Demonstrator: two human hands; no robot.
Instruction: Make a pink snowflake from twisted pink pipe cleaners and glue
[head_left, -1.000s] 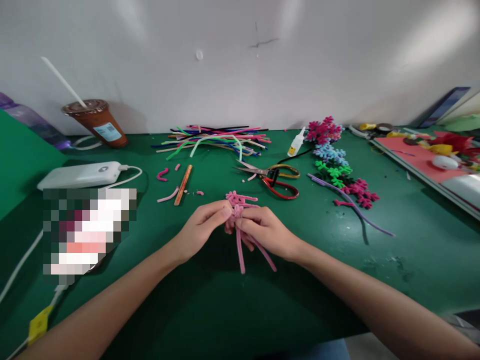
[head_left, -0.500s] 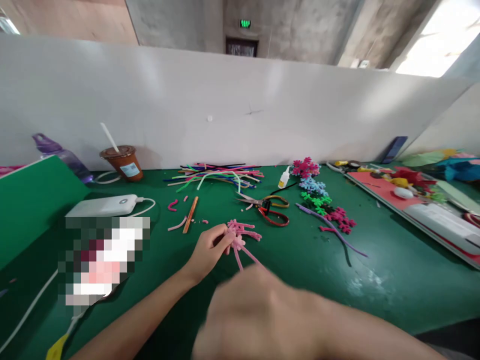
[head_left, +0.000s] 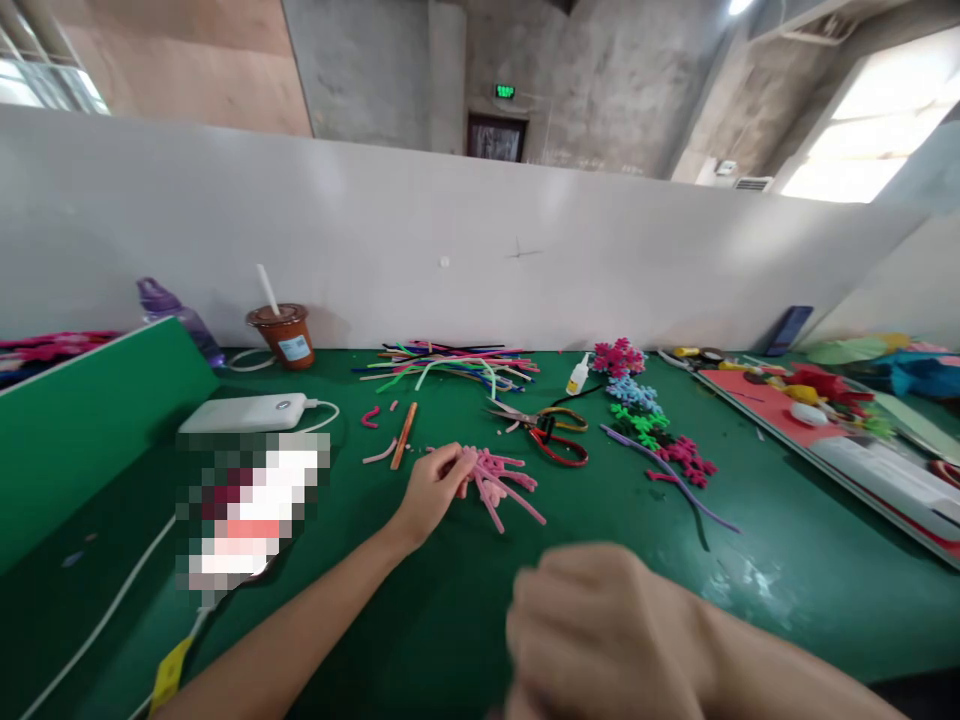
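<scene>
Between the thumb and fingers of my left hand (head_left: 439, 490) is a pink pipe-cleaner piece (head_left: 499, 478), its short fuzzy branches fanning out to the right and two longer straight ends pointing toward me. Close to the camera, my right hand (head_left: 592, 630) is curled and slightly blurred, apart from the pink piece. Its fingertips face away, so anything in them is hidden. Scissors (head_left: 544, 425) with red and yellow handles lie partly open just beyond the pink piece. A brown stick (head_left: 403, 436) and pink pipe-cleaner offcuts (head_left: 379, 452) lie to the left.
A pile of coloured pipe cleaners (head_left: 457, 365) lies by the white partition (head_left: 360, 240). Finished pipe-cleaner snowflakes (head_left: 637, 425), a glue bottle (head_left: 578, 376) and a purple pipe cleaner (head_left: 675, 470) are at right. A lidded cup (head_left: 289, 340) and white power bank (head_left: 244, 412) stand left.
My right hand has drawn back to the right, away from the pink piece, whose long ends now show fully. The view has tilted up and shifted left.
</scene>
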